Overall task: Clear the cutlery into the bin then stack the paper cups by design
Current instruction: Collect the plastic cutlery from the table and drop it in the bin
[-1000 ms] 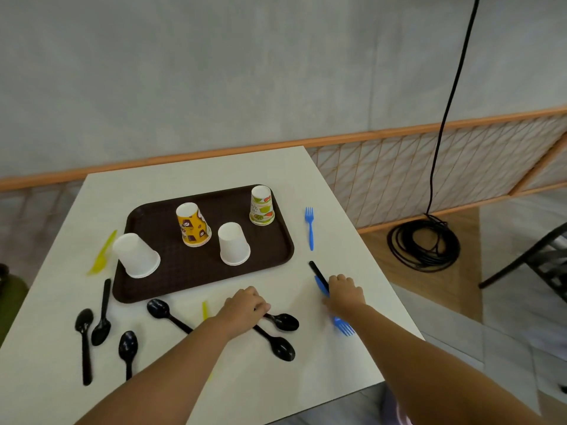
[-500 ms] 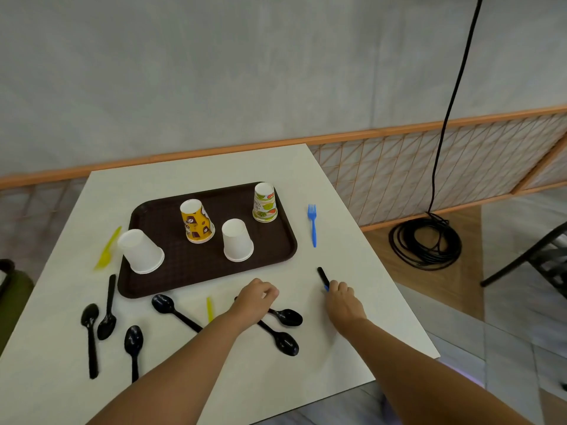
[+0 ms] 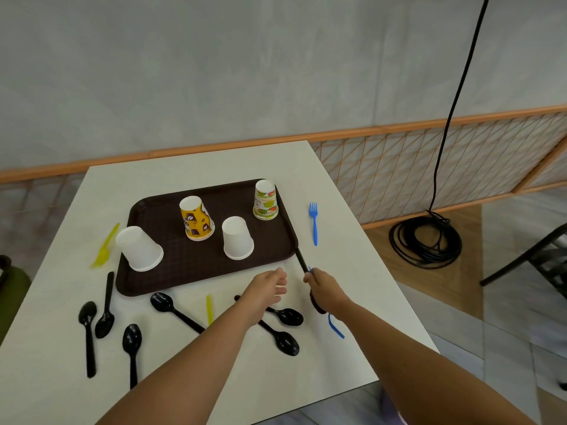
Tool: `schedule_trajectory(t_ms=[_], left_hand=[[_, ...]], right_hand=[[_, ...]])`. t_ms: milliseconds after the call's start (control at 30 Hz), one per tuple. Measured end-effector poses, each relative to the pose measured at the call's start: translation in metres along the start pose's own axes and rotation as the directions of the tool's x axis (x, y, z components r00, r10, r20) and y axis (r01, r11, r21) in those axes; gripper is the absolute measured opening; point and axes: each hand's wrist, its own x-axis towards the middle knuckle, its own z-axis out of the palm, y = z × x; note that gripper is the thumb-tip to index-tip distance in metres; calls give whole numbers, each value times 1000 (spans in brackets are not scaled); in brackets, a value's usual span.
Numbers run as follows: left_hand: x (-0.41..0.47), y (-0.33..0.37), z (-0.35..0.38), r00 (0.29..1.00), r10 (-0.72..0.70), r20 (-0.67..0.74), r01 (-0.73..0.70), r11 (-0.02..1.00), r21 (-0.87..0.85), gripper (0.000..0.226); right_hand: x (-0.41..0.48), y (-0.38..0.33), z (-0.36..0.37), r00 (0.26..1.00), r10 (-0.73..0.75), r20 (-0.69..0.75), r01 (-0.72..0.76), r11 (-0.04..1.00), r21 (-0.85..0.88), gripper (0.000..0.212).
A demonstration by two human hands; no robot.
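- The table (image 3: 352,302) carries everything. A dark green shape at its left edge (image 3: 10,302) may be the bin, though you cannot tell from here.
- The brown tray (image 3: 184,265) sits toward the far side and holds only cups, so the cutlery lies around it, not on it.
- Four paper cups stand upside down and well apart: a white cup (image 3: 139,250) at the tray's left edge, a yellow cup (image 3: 198,219), a second white cup (image 3: 237,239) and a lime-print cup (image 3: 265,200). Stacking looks to be a later step.
- Your right hand (image 3: 325,291) is curled round a black spoon (image 3: 300,259) and a blue fork (image 3: 336,328) together. The handle points at the tray corner, probably so you can gather several pieces per trip.
- Your left hand (image 3: 265,289) hovers just beside it, fingers fairly straight and close together, with nothing plainly in them.
- Loose cutlery remains on the table: two spoons (image 3: 288,315) under your left forearm, more black spoons (image 3: 106,305) to the left, a yellow knife (image 3: 104,246) and a second blue fork (image 3: 313,222).
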Motion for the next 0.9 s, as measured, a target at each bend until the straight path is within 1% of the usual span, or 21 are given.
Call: schedule_trajectory(t_ms=[67,167,233,267,300,367,433,500,533,600,667,700,800,900], left_hand=[[0,7,5,996,-81,44,87,984,-157,41],[4,13,10,990,-124,72,142,918,-371,40],[7,13,9,987,-157,38,159,892,-424,38],[10,12,8,986,-168,14,158,889,-429,38],[11,12,7,986,-165,4,150,888,-434,39],[8,13,7,988,-149,34,150,898,-414,39],[5,13,11,982,-160,101,186,916,-357,37],[6,13,15,972,-175,154,216,926,-310,35],[7,13,17,969,-184,163,227,924,-307,35],[10,14,18,971,-195,136,228,924,-307,31],[12,16,16,978,-190,85,207,934,-291,26],[12,17,13,981,-181,64,192,940,-281,26],[16,17,4,984,-177,7,173,949,-262,26],[18,16,-5,982,-184,-32,170,950,-262,27]], right_hand=[[-6,-12,7,998,-64,28,62,995,74,32],[-11,-24,18,989,-123,87,102,972,213,36],[-13,-31,21,988,-116,101,76,939,335,35],[-13,-33,20,990,-116,83,76,923,377,33],[-11,-35,18,991,-121,48,90,902,421,33],[-2,-38,14,990,-122,-65,138,878,459,33],[9,-41,14,984,-113,-139,163,891,423,34],[22,-40,17,979,-116,-166,164,934,316,33],[25,-41,17,981,-103,-163,147,945,291,32],[30,-44,15,987,-81,-139,121,944,306,30],[38,-47,6,994,-63,-90,91,932,352,37],[45,-47,0,993,-57,-104,88,941,328,40],[71,-39,-22,979,-26,-203,49,993,108,36],[96,-23,-39,978,-35,-203,14,994,-105,41]])
